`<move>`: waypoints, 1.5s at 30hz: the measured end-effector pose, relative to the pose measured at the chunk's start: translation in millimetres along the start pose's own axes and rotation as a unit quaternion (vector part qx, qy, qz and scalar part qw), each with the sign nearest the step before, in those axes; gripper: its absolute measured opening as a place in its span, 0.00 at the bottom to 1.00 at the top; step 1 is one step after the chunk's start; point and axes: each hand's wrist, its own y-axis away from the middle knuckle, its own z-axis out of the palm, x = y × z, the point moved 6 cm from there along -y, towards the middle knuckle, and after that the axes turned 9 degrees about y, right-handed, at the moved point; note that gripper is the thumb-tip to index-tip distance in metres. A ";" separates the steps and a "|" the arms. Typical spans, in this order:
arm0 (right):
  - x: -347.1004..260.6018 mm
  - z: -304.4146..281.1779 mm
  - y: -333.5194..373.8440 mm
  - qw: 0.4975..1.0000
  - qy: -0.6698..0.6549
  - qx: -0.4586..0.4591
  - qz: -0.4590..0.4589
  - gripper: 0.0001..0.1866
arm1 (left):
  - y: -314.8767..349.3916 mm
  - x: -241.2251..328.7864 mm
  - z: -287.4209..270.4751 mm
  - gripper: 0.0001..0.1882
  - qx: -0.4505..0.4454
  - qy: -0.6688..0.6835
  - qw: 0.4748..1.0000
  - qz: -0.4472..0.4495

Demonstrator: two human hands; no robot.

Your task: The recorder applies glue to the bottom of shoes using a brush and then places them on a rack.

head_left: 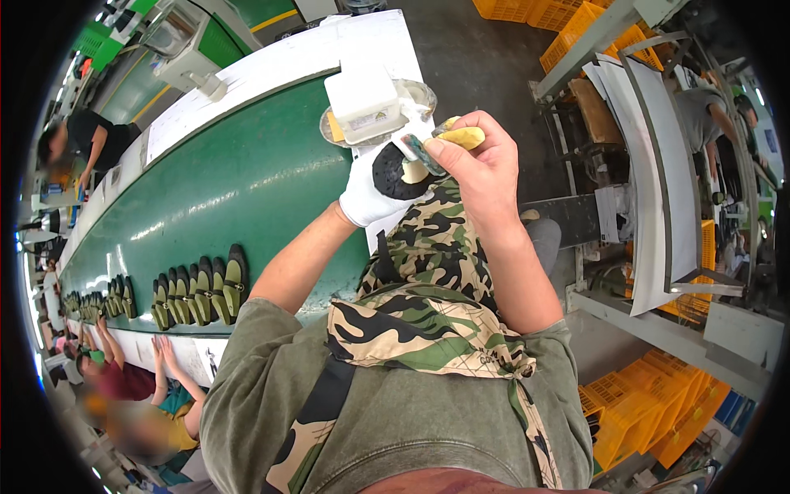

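Observation:
My left hand (pixel 364 191), in a white glove, grips a black shoe (pixel 392 174) whose pale lining shows at the opening. My bare right hand (pixel 487 174) has yellow coverings on some fingertips. Between its thumb and fingers is a small greenish piece with a whitish end (pixel 424 155), pressed close to the shoe's upper edge; its exact kind cannot be made out. Just beyond the hands stands a white plastic tub (pixel 362 100) on a stained tray (pixel 420 97). A yellow pad (pixel 335 127) lies at the tub's left side.
A green conveyor belt (pixel 222 189) runs off to the left, carrying a row of black-and-olive shoes (pixel 202 288). White ledges border it. Co-workers (pixel 107 144) stand along both sides. To my right are a metal rack (pixel 642 181) and orange crates (pixel 650 403).

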 end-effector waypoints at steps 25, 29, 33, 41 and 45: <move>5.3 -37.6 -46.9 0.972 0.094 0.055 -0.206 0.12 | -10.6 -18.4 3.8 0.49 -0.192 0.485 0.795 -0.311; 1.1 -33.7 -38.2 0.966 0.163 -0.012 -0.200 0.12 | -10.0 -25.2 5.9 0.49 -0.204 0.501 0.779 -0.317; 19.0 -32.3 -20.4 0.977 0.132 -0.114 -0.121 0.12 | -3.0 -34.5 12.5 0.43 -0.165 0.559 0.733 -0.350; 28.4 -43.4 -45.4 0.992 0.097 -0.045 -0.062 0.12 | -3.8 -32.5 19.8 0.44 -0.139 0.631 0.667 -0.371; 16.7 -43.2 -45.4 0.962 0.201 0.028 -0.182 0.12 | -6.6 -32.2 16.3 0.40 -0.146 0.644 0.657 -0.365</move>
